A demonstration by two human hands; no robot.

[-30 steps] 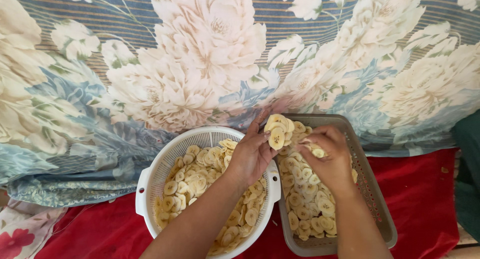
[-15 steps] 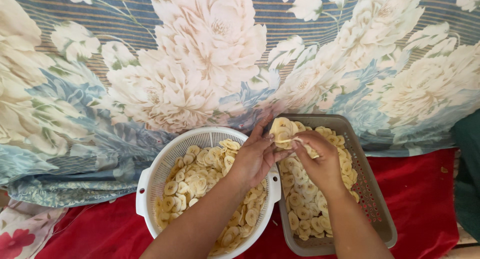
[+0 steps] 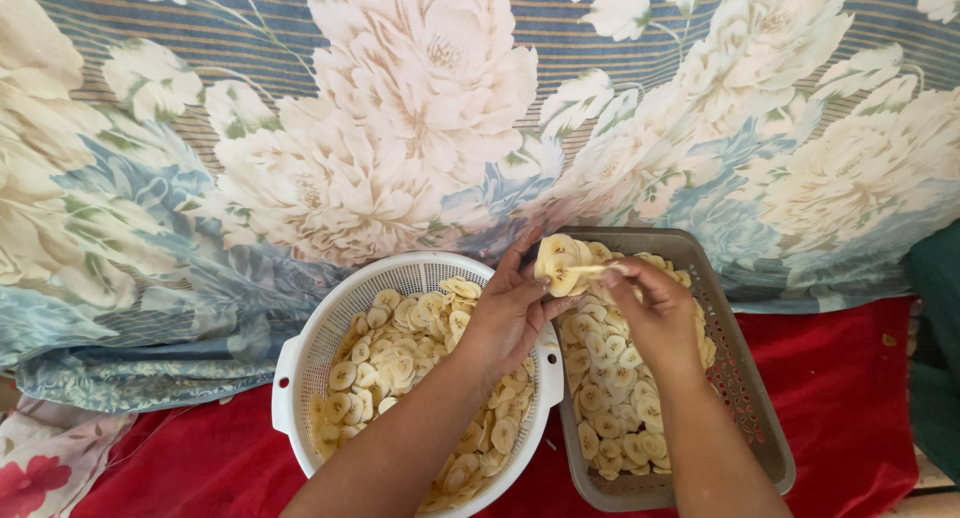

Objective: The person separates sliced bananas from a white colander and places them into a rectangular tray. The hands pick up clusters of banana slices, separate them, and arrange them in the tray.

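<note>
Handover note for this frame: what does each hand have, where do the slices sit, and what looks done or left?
Left hand: holds a small stack of pale banana slices at its fingertips, above the gap between the two containers.
Right hand: pinches a single slice at the stack's edge, over the tray.
White round colander: still holds many heaped slices.
Grey rectangular tray: slices spread in a layer over most of its floor.
Both sit on a red cloth before a floral fabric.
Left: the colander's heap and the held stack.

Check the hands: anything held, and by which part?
Left hand holds a small stack of pale banana slices by its lower edge, between the fingers. Right hand pinches a single slice at its rim, over the grey tray.
</note>
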